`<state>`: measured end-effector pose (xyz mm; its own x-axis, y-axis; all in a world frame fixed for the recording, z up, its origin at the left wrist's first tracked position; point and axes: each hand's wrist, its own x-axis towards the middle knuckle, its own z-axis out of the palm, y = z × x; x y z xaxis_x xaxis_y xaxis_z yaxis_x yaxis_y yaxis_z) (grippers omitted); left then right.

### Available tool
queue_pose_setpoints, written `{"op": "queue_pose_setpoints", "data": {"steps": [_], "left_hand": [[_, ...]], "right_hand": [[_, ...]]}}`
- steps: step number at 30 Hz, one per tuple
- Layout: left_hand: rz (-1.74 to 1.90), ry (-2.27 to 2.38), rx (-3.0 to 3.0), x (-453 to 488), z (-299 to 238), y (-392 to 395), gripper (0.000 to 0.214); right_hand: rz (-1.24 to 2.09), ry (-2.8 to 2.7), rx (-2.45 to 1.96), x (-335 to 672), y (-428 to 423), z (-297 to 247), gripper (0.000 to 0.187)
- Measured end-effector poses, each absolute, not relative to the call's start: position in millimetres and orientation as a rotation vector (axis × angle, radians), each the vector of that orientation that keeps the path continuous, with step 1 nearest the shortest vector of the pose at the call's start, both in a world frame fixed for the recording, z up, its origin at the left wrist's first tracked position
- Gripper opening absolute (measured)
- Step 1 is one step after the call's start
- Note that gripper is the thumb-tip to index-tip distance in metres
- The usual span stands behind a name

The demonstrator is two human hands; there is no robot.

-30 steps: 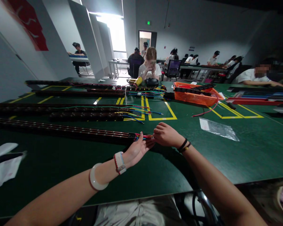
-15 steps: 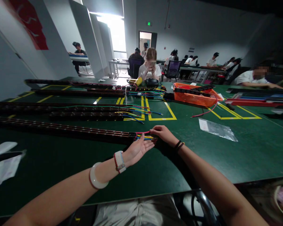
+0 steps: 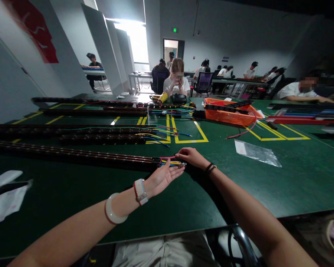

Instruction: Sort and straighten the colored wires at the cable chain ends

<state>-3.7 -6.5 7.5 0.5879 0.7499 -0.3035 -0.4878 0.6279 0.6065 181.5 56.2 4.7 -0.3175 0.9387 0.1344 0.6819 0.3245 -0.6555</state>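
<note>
My right hand (image 3: 193, 157) is closed in a pinch on the free end of a red wire (image 3: 168, 158). My left hand (image 3: 163, 179) is open, palm up with its fingers stretched out. Yellow and blue wires (image 3: 171, 163) with metal terminals at their tips lie along its fingers, behind the thumb. All these wires come out of the right end of a long dark wiring harness (image 3: 100, 157), which runs off to the left. Just where the left fingers touch the wires is partly hidden.
Several more harnesses (image 3: 102, 138) with coloured wire ends lie farther back on the green table (image 3: 211, 200). An orange basket (image 3: 231, 118) stands at back right, near a clear plastic bag (image 3: 257, 154). White packaging (image 3: 8, 200) lies at left. A person (image 3: 176, 79) sits opposite.
My right hand has shifted slightly left along the red wire. The terminals of the yellow and blue wires now show beyond the left fingers; my left hand is nearly still.
</note>
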Motion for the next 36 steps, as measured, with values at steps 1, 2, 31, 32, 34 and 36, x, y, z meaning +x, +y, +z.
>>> {"op": "queue_pose_setpoints", "data": {"steps": [1, 2, 31, 32, 34, 36], "left_hand": [[0.752, 0.568, 0.504, -4.0, 6.3, -6.0, 0.039], [0.749, 0.559, 0.509, -4.2, 5.7, -5.8, 0.039], [0.698, 0.583, 0.622, -5.4, 9.0, -8.6, 0.045], [0.697, 0.58, 0.617, -5.5, 8.6, -8.4, 0.044], [0.7, 0.578, 0.602, -5.6, 7.9, -8.0, 0.043], [0.71, 0.591, 0.582, -5.1, 7.3, -7.9, 0.043]], "right_hand": [[0.579, -2.133, -1.439, 185.3, 53.5, 9.3, 0.043], [0.512, -2.157, -1.447, 188.9, 50.9, 14.0, 0.046], [0.577, -2.29, -1.603, 190.0, 45.3, 20.1, 0.061], [0.64, -2.267, -1.631, 192.5, 43.9, 23.5, 0.065], [0.732, -2.203, -1.678, 197.1, 40.6, 31.0, 0.072], [0.849, -2.187, -1.664, 199.6, 36.6, 38.1, 0.074]]}}
